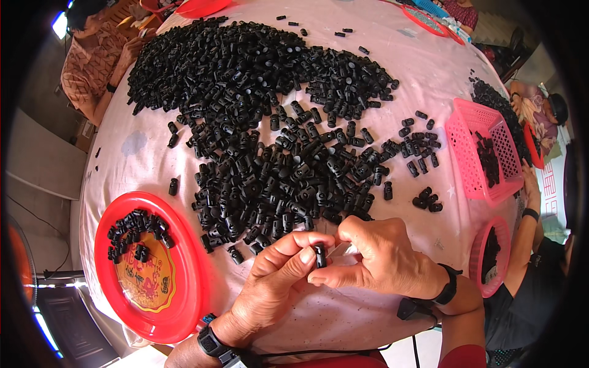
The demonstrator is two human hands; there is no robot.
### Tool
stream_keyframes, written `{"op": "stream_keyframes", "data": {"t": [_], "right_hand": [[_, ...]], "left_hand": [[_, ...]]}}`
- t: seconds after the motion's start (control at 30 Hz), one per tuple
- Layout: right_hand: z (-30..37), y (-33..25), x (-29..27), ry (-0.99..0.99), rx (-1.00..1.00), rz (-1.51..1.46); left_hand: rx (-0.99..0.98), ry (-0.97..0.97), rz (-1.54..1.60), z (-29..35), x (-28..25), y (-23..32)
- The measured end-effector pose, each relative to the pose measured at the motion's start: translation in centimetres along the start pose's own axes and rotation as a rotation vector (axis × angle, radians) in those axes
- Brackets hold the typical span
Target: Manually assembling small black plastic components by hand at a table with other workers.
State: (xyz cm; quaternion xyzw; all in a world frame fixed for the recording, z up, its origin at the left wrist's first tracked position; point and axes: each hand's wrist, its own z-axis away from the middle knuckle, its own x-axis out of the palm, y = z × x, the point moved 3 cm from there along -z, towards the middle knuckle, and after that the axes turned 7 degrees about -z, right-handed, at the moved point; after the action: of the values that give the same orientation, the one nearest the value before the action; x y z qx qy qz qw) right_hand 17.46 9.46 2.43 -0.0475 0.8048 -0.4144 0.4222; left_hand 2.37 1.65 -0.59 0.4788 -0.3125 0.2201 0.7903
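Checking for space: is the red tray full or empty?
In between. Black cord locks sit bunched in the far half of the red tray; much of its yellow printed bottom shows bare.

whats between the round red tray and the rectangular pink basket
In the head view, a loose heap of black cord locks lies between the round red tray and the rectangular pink basket, on the pink tablecloth.

A big black heap (245,162) blocks the far way. On the left, mostly bare surface (188,173) separates it from the red plate (189,276).
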Motion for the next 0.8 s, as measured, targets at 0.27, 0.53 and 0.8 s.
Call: {"op": "stream_keyframes", "data": {"t": [0.27,0.53,0.8], "right_hand": [[0.13,0.15,0.12,-0.010,-0.032,0.034],[-0.16,-0.30,0.10,-0.041,-0.007,0.075],[0.11,-0.01,0.36,-0.061,-0.025,0.091]], "left_hand": [[0.036,0.014,-0.103,-0.17,-0.17,-0.30],[0.053,0.043,-0.122,-0.36,-0.15,-0.50],[0.046,0.060,-0.099,-0.29,-0.26,-0.79]]}}
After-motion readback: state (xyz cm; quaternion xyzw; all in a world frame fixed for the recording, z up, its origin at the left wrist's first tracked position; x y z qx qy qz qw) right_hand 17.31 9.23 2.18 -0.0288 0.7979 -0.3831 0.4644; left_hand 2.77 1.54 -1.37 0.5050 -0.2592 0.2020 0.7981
